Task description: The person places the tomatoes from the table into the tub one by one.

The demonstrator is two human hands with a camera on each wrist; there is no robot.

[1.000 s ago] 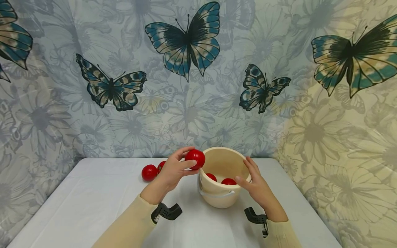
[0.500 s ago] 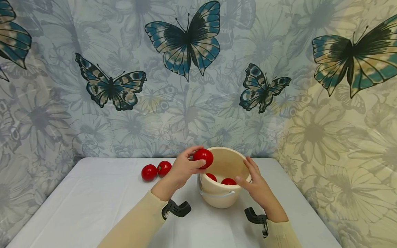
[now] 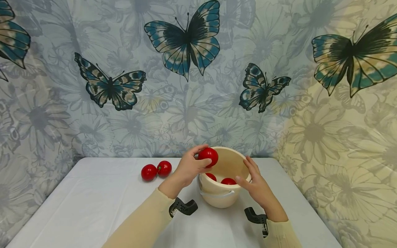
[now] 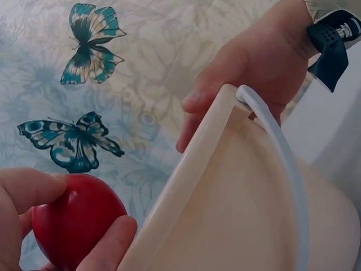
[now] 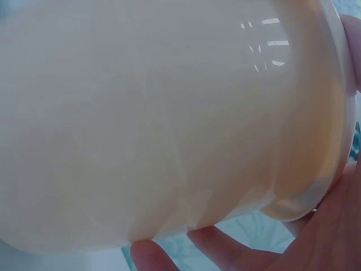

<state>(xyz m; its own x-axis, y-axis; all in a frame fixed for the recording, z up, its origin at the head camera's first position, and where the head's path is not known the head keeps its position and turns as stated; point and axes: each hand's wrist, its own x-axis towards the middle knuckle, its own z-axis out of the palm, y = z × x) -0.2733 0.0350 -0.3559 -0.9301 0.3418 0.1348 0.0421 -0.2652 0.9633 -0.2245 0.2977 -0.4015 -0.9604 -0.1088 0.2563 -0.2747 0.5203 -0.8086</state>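
Note:
My left hand [image 3: 190, 167] grips a red tomato [image 3: 208, 157] over the left part of the cream bucket's rim. In the left wrist view fingers and thumb wrap the tomato [image 4: 79, 221], beside the rim [image 4: 186, 169]. The bucket [image 3: 221, 199] stands upright with two red tomatoes visible inside, one at the left [image 3: 211, 177] and one nearer the front [image 3: 228, 181]. My right hand [image 3: 260, 189] holds the bucket's right side, thumb at the rim and fingers along the outer wall [image 5: 169, 124], as the right wrist view shows.
Two more red tomatoes lie side by side on the white table [image 3: 93, 199], left of the bucket: one [image 3: 149, 172] and another with a green stem end [image 3: 164, 168]. A pale handle [image 3: 217, 195] hangs down the bucket's front. A butterfly-patterned cloth [image 3: 186, 113] hangs behind.
My left hand has moved right with its tomato, from beside the bucket to over its rim, uncovering the second tomato on the table. The right hand and bucket have stayed in place.

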